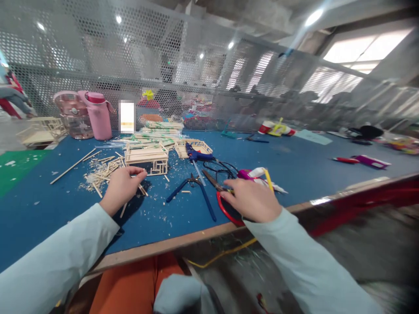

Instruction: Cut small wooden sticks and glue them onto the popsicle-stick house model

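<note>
My left hand (121,187) rests curled on the blue table (294,170), fingers pinched over thin wooden sticks (106,168) lying in a scattered pile. Just beyond it stands a small frame built of sticks (147,158). My right hand (252,199) is closed around the red handles of scissors (225,207), whose blades point up-left near the table's front edge. Blue-handled pliers (193,192) lie between my two hands. A blue glue gun (196,153) with a black cord sits behind them.
A pink bottle (98,114) and a clear pink jug (72,114) stand at the back left by a perforated metal screen (209,78). Stick bundles (160,131), a white tube (262,174) and red markers (347,160) lie on the table. Another stick model (42,131) sits far left.
</note>
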Action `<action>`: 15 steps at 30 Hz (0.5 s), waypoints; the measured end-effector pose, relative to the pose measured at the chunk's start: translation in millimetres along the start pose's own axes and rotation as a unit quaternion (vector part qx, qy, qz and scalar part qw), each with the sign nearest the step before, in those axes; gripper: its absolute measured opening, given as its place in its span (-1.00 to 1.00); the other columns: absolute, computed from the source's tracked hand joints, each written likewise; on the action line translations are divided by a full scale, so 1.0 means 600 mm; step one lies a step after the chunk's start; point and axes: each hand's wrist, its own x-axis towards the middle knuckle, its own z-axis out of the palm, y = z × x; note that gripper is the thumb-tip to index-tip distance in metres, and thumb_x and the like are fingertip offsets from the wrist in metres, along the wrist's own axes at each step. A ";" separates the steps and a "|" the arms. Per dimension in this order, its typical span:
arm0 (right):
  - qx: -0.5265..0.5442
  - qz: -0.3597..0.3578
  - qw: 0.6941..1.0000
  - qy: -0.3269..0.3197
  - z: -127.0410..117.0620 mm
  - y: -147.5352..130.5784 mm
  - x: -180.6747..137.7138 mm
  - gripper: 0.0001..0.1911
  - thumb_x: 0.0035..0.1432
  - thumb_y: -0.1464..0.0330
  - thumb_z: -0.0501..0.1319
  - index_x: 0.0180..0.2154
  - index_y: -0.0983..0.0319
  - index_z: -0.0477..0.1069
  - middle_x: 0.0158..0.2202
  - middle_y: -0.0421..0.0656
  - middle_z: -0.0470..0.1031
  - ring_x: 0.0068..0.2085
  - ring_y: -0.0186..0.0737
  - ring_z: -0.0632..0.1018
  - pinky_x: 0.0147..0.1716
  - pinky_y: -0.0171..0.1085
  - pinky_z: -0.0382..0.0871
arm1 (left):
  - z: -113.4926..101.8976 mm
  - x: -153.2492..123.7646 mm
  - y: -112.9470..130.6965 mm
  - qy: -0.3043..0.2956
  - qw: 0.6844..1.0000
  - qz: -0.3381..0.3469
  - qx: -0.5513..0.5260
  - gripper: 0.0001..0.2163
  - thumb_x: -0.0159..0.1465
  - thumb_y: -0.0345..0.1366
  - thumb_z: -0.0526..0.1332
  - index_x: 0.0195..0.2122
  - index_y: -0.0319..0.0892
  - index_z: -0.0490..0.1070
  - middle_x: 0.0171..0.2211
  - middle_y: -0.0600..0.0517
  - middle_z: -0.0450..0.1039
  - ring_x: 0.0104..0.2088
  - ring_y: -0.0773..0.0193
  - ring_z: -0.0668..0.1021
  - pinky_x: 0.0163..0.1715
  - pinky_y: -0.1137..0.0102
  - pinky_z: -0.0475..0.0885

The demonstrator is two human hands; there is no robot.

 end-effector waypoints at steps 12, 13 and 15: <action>0.458 -0.216 0.810 0.295 -0.035 -0.143 0.164 -0.77 0.08 0.32 0.07 -0.44 0.31 0.44 -0.55 -0.21 0.43 -0.53 -0.40 0.34 -0.48 -0.38 0.17 | 0.030 0.048 0.000 -0.024 0.986 0.009 0.164 -0.74 0.12 -0.22 0.12 -0.28 -0.20 0.54 -0.33 -0.05 0.56 -0.33 0.18 0.53 -0.34 0.41 0.31; 0.481 -0.221 0.790 0.309 -0.025 -0.154 0.167 -0.77 0.08 0.32 0.07 -0.44 0.31 0.43 -0.55 -0.21 0.42 -0.52 -0.40 0.33 -0.48 -0.38 0.18 | 0.030 0.049 0.001 -0.031 0.984 0.010 0.173 -0.74 0.12 -0.22 0.12 -0.29 -0.20 0.54 -0.34 -0.05 0.56 -0.34 0.18 0.53 -0.35 0.41 0.31; 0.503 -0.230 0.768 0.322 -0.006 -0.167 0.165 -0.78 0.09 0.33 0.06 -0.44 0.30 0.41 -0.52 -0.21 0.42 -0.50 -0.39 0.34 -0.47 -0.38 0.19 | 0.029 0.051 0.002 -0.041 0.983 0.010 0.181 -0.75 0.11 -0.22 0.13 -0.31 -0.19 0.55 -0.34 -0.05 0.56 -0.34 0.19 0.53 -0.37 0.42 0.30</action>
